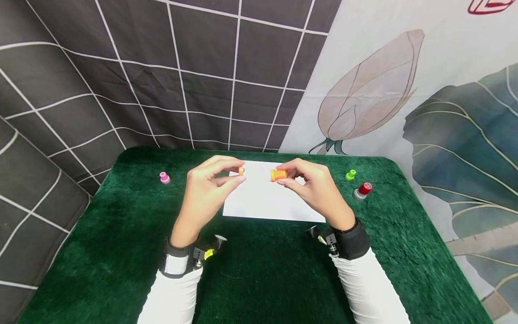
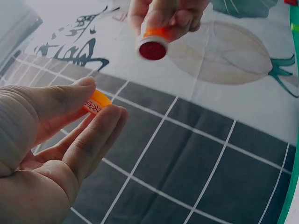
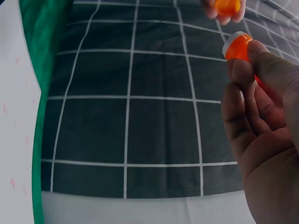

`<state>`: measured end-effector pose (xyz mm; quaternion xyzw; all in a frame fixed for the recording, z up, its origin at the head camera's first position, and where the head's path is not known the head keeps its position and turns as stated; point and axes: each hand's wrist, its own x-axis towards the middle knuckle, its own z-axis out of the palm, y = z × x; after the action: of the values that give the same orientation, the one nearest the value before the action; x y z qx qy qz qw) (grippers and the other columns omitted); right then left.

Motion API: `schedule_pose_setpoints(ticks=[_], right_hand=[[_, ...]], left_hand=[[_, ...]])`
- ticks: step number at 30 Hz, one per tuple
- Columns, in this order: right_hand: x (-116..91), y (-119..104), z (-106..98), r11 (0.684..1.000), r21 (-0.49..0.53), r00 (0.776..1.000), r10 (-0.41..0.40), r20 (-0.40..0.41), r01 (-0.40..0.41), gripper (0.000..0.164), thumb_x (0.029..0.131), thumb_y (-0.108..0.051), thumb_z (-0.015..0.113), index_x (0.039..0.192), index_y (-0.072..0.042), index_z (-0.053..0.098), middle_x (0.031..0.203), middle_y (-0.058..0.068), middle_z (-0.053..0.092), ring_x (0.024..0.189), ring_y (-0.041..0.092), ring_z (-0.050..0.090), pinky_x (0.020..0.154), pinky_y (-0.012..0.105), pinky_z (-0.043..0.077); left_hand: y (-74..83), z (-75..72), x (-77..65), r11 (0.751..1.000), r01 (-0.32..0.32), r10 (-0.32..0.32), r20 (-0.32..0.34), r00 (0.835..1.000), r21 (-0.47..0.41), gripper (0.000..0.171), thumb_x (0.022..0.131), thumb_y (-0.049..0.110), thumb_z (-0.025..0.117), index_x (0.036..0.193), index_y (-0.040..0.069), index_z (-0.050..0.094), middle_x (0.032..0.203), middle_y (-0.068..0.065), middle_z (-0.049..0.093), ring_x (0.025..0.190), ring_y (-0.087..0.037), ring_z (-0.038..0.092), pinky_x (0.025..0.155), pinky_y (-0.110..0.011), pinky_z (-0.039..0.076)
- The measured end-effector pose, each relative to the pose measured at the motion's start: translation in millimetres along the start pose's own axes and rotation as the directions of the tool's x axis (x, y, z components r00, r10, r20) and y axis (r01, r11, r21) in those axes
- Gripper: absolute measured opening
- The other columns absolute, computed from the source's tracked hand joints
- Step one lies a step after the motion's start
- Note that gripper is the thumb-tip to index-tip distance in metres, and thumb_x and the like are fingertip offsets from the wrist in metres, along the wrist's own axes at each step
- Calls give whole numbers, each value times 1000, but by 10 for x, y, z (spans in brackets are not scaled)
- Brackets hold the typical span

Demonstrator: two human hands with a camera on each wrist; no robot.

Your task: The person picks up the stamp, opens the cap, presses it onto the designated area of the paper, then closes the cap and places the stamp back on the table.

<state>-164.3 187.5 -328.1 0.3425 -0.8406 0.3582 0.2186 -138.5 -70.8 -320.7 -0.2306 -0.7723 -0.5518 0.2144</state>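
Note:
Above a sheet of white paper [image 1: 269, 202], the two hands are held apart at about the same height. My left hand [image 1: 202, 191] pinches a small orange cap [image 2: 100, 99] between thumb and fingertips; a snowflake-like pattern shows on its end in the left wrist view. Between the thumb and fingers of my right hand [image 1: 317, 186] is an orange toy stamp [image 1: 278, 175], held uncapped and roughly sideways. Its round, dark red stamping face [image 2: 153, 50], with a whitish rim, points toward the left hand.
A pink stamp [image 1: 164, 177] stands on the green cloth [image 1: 259, 270] at the left. To the right are a lime green stamp [image 1: 350, 174] and a larger red and grey stamp [image 1: 365, 188]. Faint red marks dot the paper in the right wrist view. A hanging cloth [image 1: 202, 90] rises behind the table.

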Motion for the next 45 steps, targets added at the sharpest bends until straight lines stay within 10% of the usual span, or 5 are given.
schedule_pose_setpoints(ticks=[23,45], right_hand=[[-150,-207,74,988,154,988,-7,-154,31,34,70,3,82,103,-2,71,79,6,70,59,9,50,42,23,31],[-114,-191,151,951,281,977,-75,-200,130,38,67,15,78,101,1,71,77,9,70,60,11,58,42,20,39]], left_hand=[[84,259,-58,969,-21,40,73,997,-248,34,75,3,80,109,3,73,110,-10,71,102,-16,66,81,-37,61],[94,343,-69,965,-74,96,78,992,-253,29,79,7,77,108,3,73,108,-11,72,102,-17,66,81,-31,61]])
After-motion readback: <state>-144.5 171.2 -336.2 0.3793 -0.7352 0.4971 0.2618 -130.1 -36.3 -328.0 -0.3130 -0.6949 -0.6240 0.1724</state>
